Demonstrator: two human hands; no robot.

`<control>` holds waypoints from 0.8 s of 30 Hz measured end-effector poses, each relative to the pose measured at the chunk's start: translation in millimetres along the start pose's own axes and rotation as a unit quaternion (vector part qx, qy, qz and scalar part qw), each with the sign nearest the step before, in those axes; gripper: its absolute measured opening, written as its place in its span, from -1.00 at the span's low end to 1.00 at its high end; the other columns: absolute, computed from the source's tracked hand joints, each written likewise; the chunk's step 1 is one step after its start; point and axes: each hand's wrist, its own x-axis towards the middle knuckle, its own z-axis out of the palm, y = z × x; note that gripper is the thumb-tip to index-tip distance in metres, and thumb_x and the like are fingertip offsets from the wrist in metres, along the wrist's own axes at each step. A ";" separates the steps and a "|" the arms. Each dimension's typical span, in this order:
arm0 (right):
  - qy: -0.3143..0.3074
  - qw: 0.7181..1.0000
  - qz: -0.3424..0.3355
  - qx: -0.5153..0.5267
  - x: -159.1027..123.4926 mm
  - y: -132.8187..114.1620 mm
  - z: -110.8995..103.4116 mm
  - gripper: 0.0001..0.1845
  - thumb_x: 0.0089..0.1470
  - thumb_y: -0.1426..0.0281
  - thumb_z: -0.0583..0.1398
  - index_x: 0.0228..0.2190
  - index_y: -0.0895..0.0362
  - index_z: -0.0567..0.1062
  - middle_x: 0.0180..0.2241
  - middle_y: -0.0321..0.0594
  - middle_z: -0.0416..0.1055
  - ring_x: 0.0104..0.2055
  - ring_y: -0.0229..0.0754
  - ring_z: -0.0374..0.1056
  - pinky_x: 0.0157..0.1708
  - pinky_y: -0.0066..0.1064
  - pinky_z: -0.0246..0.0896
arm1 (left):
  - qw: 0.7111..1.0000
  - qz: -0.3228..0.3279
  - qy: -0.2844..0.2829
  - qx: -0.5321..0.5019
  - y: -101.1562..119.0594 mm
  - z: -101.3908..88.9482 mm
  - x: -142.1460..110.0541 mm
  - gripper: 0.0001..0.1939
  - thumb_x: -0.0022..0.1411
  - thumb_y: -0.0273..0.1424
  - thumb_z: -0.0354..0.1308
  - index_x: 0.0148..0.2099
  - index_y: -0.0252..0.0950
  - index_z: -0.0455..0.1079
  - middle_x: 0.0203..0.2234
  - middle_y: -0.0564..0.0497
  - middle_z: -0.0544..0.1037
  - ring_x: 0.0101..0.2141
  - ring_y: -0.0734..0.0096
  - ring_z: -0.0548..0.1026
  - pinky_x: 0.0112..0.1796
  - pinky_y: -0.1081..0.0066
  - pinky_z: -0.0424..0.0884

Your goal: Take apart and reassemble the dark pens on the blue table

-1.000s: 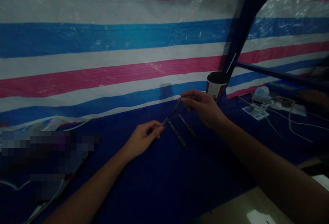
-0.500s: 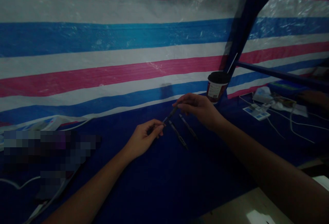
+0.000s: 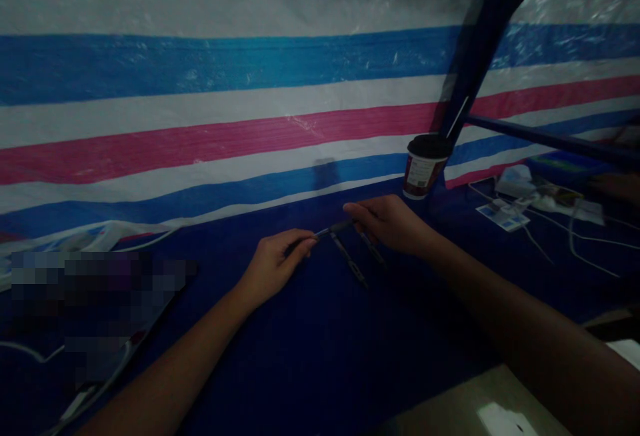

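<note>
Between my hands is a slim dark pen [image 3: 340,226], held nearly level above the blue table. My left hand [image 3: 280,259] pinches its left end between thumb and fingertips. At its thicker right end, my right hand [image 3: 387,223] has its fingers curled around or against the pen; the exact contact is hard to see in the dim light. Two more pens lie on the table just below: one pen [image 3: 350,261] points toward me, and a second pen [image 3: 373,251] lies beside it, its upper end partly covered by my right hand.
A paper cup [image 3: 425,168] with a black lid stands behind my right hand, near a blue metal post [image 3: 475,56]. White cables [image 3: 573,239] and papers lie at right, close to another person's hand [image 3: 620,186]. A striped sheet [image 3: 200,123] hangs behind. Blurred items sit at left.
My right hand has come down and turned, bringing the pen from a steep slant to nearly level. My left hand keeps its pinch, almost in place. The view has shifted slightly.
</note>
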 end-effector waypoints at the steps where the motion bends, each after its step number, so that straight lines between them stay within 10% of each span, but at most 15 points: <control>1: -0.001 1.000 0.000 -0.004 -0.3 -0.5 -0.2 -0.53 0.34 0.08 0.07 -0.46 0.13 0.45 -0.59 -0.31 0.36 -0.53 -0.29 0.25 -0.47 -0.39 0.06 | 1.000 -0.001 0.000 0.001 -0.3 0.3 -0.1 -0.72 0.40 -0.24 0.08 -0.11 -0.26 0.57 -0.45 0.04 0.60 -0.44 0.42 0.51 -0.37 0.44 0.41; 4: -0.018 0.999 -0.028 0.029 -1.0 -0.8 -1.8 -0.69 0.23 0.12 0.23 -0.25 0.13 0.50 -0.44 -0.28 0.48 -0.45 -0.28 0.31 -0.43 -0.41 0.11 | 1.000 -0.007 0.009 0.004 -0.1 0.5 -0.3 -0.71 0.41 -0.23 0.08 -0.11 -0.26 0.57 -0.46 0.04 0.59 -0.45 0.42 0.51 -0.38 0.44 0.41; 8: -0.031 0.999 0.026 -0.031 -1.3 -0.4 -3.5 -0.39 0.35 0.02 0.03 -0.58 0.13 0.45 -0.65 -0.29 0.34 -0.57 -0.29 0.24 -0.46 -0.37 0.08 | 1.000 0.004 0.006 0.004 0.6 -0.1 -0.2 -0.73 0.39 -0.24 0.10 -0.12 -0.24 0.58 -0.45 0.04 0.60 -0.43 0.41 0.52 -0.36 0.44 0.43; 12: -0.034 0.999 -0.018 -0.021 -0.4 -0.3 -3.0 -0.66 0.23 0.11 0.22 -0.36 0.13 0.53 -0.52 -0.31 0.43 -0.49 -0.27 0.29 -0.44 -0.40 0.07 | 1.000 -0.018 0.012 -0.004 -0.8 -1.0 0.1 -0.72 0.38 -0.23 0.11 -0.13 -0.25 0.59 -0.48 0.05 0.59 -0.46 0.42 0.51 -0.38 0.44 0.43; 16: -0.028 0.998 0.026 -0.058 0.7 2.2 -4.3 -0.43 0.34 0.04 0.05 -0.56 0.13 0.45 -0.62 -0.30 0.30 -0.54 -0.27 0.22 -0.46 -0.37 0.02 | 0.999 -0.030 -0.004 -0.021 -2.7 -1.0 0.1 -0.71 0.37 -0.21 0.12 -0.12 -0.26 0.59 -0.49 0.04 0.59 -0.47 0.43 0.50 -0.41 0.46 0.42; 20: -0.060 0.997 -0.026 -0.050 0.6 4.8 -5.4 -0.73 0.26 0.16 0.20 -0.28 0.12 0.49 -0.51 -0.34 0.35 -0.47 -0.27 0.25 -0.44 -0.41 0.02 | 0.996 -0.072 -0.023 -0.045 -4.0 -1.0 0.9 -0.67 0.37 -0.17 0.11 -0.13 -0.27 0.59 -0.54 0.06 0.56 -0.53 0.46 0.47 -0.50 0.50 0.34; 24: -0.088 0.991 -0.047 -0.084 1.4 3.8 0.0 -0.65 0.35 0.26 0.07 -0.45 0.13 0.41 -0.56 -0.37 0.26 -0.50 -0.31 0.17 -0.40 -0.40 -0.03 | 0.992 -0.093 -0.033 -0.077 -6.7 -1.7 1.9 -0.65 0.34 -0.13 0.12 -0.16 -0.28 0.60 -0.57 0.06 0.55 -0.58 0.47 0.45 -0.55 0.52 0.33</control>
